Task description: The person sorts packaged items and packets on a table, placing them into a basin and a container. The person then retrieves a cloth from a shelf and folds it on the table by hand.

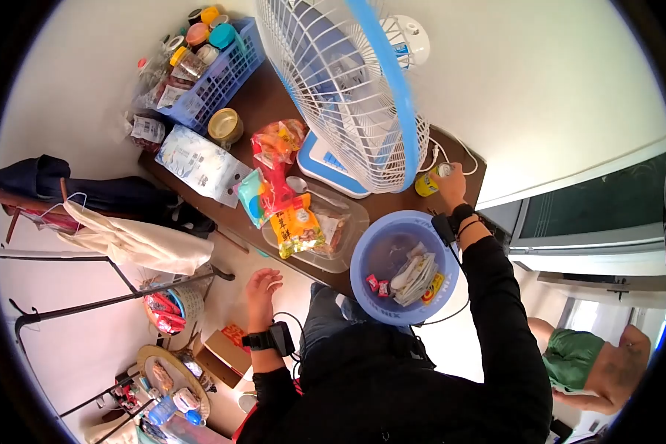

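Note:
My right hand (452, 186) is closed around a yellow can (426, 185) with a pale top, at the right end of the dark brown table (270, 100). Just below that hand is a blue plastic basin (364, 255) holding white packets (416, 280), small red packets and a yellow one. My left hand (262, 297) hangs off the table's front edge, fingers loosely curled and apart, with nothing in it. Nearest to it on the table is an orange snack bag (297, 226), lying over a clear plastic tray (357, 222).
A blue-and-white fan (340, 81) stands at the back, its cord behind the can. To the left are a blue basket (226, 74) of jars, a gold-lidded jar (226, 127), and a white package (198, 164). A clothes rack (74, 314) stands left; another person (596, 362) is at far right.

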Demonstrator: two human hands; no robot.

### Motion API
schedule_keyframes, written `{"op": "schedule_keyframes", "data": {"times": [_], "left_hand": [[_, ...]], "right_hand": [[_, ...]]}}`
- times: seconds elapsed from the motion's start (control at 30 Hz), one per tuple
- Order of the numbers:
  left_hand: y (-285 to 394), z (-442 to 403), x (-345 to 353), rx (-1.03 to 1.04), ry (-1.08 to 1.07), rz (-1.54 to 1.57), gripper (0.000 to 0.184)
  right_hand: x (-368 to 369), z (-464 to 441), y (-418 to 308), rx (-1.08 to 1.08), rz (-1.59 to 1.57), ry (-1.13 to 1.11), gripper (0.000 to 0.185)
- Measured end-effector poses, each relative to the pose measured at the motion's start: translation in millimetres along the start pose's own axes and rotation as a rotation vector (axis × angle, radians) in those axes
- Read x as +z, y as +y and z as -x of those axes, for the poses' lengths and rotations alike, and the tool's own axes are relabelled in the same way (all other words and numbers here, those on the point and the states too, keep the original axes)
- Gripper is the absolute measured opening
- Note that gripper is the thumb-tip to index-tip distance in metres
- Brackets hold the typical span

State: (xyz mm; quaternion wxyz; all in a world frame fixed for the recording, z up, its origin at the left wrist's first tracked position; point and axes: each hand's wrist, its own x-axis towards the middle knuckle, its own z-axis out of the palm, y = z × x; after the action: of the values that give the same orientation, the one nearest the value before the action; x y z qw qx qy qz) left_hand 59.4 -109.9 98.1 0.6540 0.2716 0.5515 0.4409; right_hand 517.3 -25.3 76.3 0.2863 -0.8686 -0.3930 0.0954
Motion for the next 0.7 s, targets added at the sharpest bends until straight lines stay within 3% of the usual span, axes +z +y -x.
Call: {"op": "schedule_keyframes", "data": {"times": [0.17,0.23,0.27,0.4,0.47,0.6,0.7], "left_hand": [[-6.7,-10.0,1.8,-0.013,-0.071,0.013,0.015],[-5.0,-13.1,5.8,-0.018,-0.068,-0.005,0.015],[-4.2,-14.9,7.9,-0.031,-0.077,-0.014,0.014],[-6.6,-26.9,9.2,0.000,-0.074,-0.047,0.014],[-8.4,-37.8,8.7,0.002,-0.064,-0.021,0.015],[-37.5,-89.0,-1.2,-0.021,0.110,-0.303,0.025],[-62.1,-132.5,0.6,0.121,0.215,-0.668,0.039]], "right_hand": [[4.0,8.2,7.9,-0.051,0.005,-0.121,0.066],[5.6,12.4,11.0,-0.195,-0.010,-0.078,0.073],[1.3,17.0,10.6,-0.159,-0.066,-0.048,0.081],[-36.0,60.8,8.3,-0.286,-0.203,0.087,0.074],[-52.7,102.0,25.5,-0.092,-0.421,0.009,0.065],[-67.5,194.9,62.0,0.237,-0.697,-0.221,0.052],[-69.1,241.2,64.1,0.506,-0.953,-0.280,0.042]]}}
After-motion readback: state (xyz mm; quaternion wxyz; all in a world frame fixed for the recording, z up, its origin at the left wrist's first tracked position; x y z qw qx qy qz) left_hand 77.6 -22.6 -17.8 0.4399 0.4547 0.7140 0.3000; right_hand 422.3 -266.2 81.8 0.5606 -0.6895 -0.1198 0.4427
